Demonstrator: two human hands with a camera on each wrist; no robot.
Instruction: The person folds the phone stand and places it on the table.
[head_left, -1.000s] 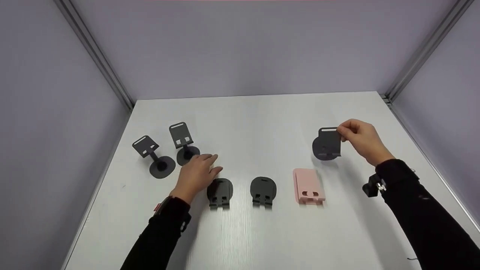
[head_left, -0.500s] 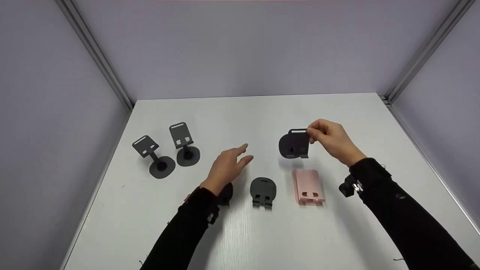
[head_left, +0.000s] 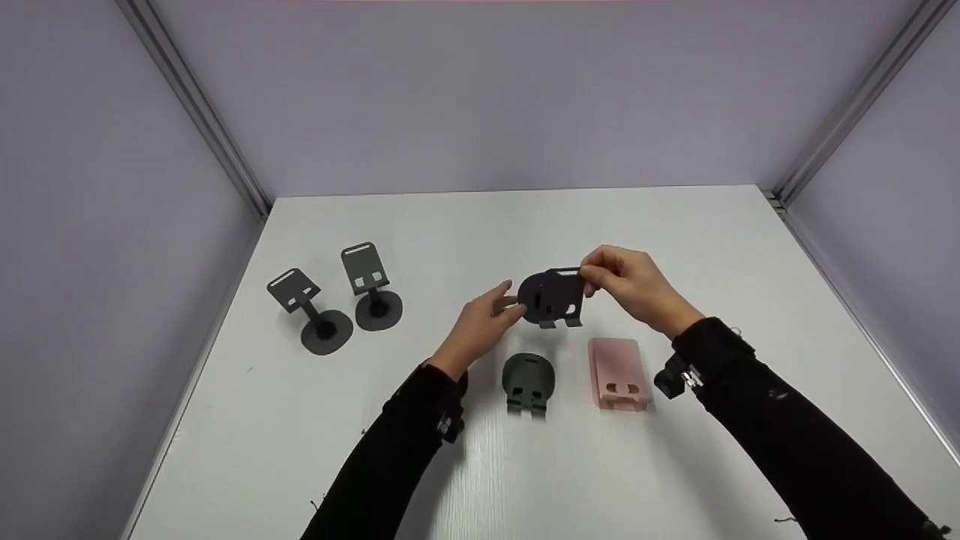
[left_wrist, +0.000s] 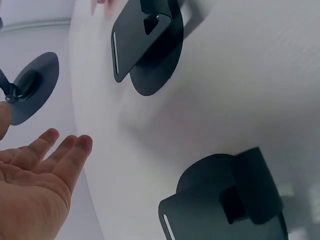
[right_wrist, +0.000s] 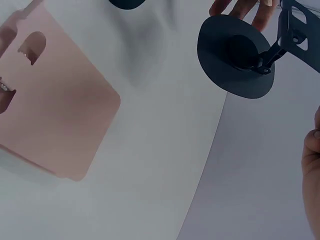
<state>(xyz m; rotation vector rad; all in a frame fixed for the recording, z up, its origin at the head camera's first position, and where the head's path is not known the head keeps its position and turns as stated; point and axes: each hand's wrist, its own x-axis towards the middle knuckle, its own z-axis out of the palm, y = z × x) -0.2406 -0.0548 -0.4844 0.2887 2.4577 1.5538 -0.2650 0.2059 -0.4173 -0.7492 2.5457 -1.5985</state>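
In the head view my right hand (head_left: 630, 289) pinches the top corner of a dark grey phone stand (head_left: 551, 296), raised over the table and partly unfolded. My left hand (head_left: 480, 330) reaches its round base from the left, thumb and fingertips right at the rim. The left wrist view shows these fingers (left_wrist: 72, 155) spread, beside the base (left_wrist: 37, 90). From the right wrist the stem joining base (right_wrist: 235, 55) and slotted plate (right_wrist: 300, 37) shows. Nearest below lies a folded dark grey phone stand (head_left: 528, 382); another folded one (left_wrist: 220, 200) is mostly hidden by my left sleeve in the head view.
A folded pink phone stand (head_left: 619, 371) lies right of the folded grey one. Two unfolded dark grey phone stands (head_left: 325, 334) (head_left: 364, 270) stand at the table's left. Pale walls (head_left: 480, 97) enclose the white table (head_left: 675, 465) at the back and sides.
My right hand has carried the grey phone stand left from the table's right side, turning it. My left hand has moved right, away from the unfolded stands, to its base.
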